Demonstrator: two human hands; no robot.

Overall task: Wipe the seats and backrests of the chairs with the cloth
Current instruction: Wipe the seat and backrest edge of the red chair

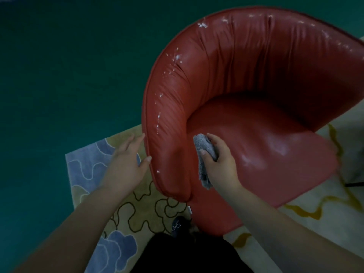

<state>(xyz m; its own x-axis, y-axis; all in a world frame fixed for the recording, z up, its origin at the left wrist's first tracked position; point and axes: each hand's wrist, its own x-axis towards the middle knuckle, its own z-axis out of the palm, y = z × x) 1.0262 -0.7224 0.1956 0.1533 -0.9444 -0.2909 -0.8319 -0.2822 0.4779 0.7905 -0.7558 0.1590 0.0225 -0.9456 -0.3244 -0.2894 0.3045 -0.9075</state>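
One red leather armchair (246, 107) in view, on a patterned rug (126, 205). Left hand (126, 160), grip open, fingertips touching the outer edge of the backrest (169, 123) at its left end. Right hand (218, 164), grip closed around a bunched grey cloth (204, 148), just above the seat (266, 154) near its left edge. White specks along the backrest rim, so probably much wiping left.

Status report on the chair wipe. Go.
Right hand grips grey terry cloth over red leather chair's seat. Left hand open, fingertips at the backrest's outer edge. Nothing in the way.
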